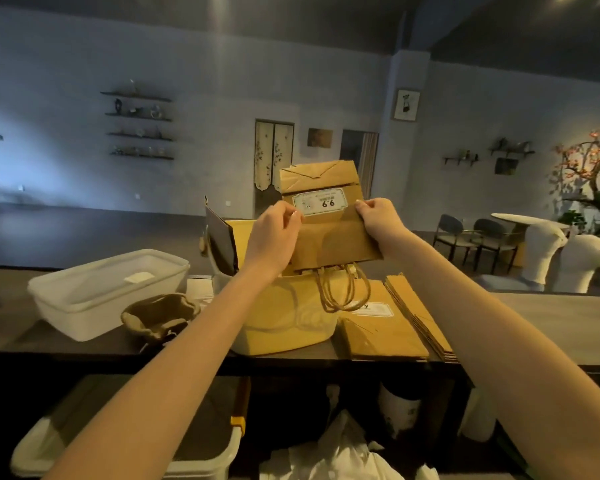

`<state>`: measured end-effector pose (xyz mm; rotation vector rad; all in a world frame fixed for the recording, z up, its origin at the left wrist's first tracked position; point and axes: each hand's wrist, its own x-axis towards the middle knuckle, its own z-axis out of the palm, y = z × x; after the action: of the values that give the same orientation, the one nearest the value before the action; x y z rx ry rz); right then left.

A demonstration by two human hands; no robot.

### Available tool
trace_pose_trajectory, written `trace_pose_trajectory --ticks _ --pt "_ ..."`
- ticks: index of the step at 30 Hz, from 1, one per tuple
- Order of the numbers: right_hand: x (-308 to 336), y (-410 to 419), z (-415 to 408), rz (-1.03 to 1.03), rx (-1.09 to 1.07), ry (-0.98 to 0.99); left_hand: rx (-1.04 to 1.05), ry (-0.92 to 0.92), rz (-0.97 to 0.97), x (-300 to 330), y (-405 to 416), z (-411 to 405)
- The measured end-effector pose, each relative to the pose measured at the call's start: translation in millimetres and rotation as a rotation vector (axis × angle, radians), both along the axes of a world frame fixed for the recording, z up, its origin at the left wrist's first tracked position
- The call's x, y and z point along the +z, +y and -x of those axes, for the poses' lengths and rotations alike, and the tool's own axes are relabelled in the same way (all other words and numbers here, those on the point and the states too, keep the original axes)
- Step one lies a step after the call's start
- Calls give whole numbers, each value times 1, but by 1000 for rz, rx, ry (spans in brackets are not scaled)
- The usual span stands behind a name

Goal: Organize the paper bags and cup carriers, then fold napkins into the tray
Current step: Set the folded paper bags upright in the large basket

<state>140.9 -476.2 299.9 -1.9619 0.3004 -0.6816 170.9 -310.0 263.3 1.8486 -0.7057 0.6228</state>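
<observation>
From the head camera, a flat-folded brown paper bag (329,223) is held up in the air above the worktop (551,317), upside down: its folded base points up and away, its twisted paper handles (343,289) hang down toward the yellow tub (284,323) below, and its long axis runs roughly vertical, leaning slightly to the right. The left hand (274,237) grips the bag's left edge and the right hand (378,220) grips its right edge, the fingers of each pinched together on the paper at about the height of the label. That white label (321,201) with a green border reads inverted, showing the digits "9.9"; its smaller print is too blurred to read. The yellow tub stands on the worktop just under the bag, with a dark flat bag (220,240) standing upright at its left side. To the right of the tub, a stack of flat brown bags (381,327) lies on the worktop, the top one bearing the same kind of label, and a second pile of folded brown bags (420,317) rests beside it on the right. Left of the tub sits a brownish pulp cup carrier (160,315), and behind it a translucent white lidded container (108,292), whose contents cannot be made out.
</observation>
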Motion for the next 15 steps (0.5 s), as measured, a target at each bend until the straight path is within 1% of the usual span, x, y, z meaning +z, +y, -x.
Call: trace_pose_trajectory --ticks 4,8,13,15 --pt "0 7 -40 106 -103 0 -65 152 83 -6 2 -12" --pt "-1 11 -66 286 -222 26 -129 218 175 -8 3 -18" --pt "-23 28 -73 627 -258 45 -175 285 211 -8 4 -21" --pt "-31 34 -75 788 -226 145 -152 282 205 -9 3 -23"
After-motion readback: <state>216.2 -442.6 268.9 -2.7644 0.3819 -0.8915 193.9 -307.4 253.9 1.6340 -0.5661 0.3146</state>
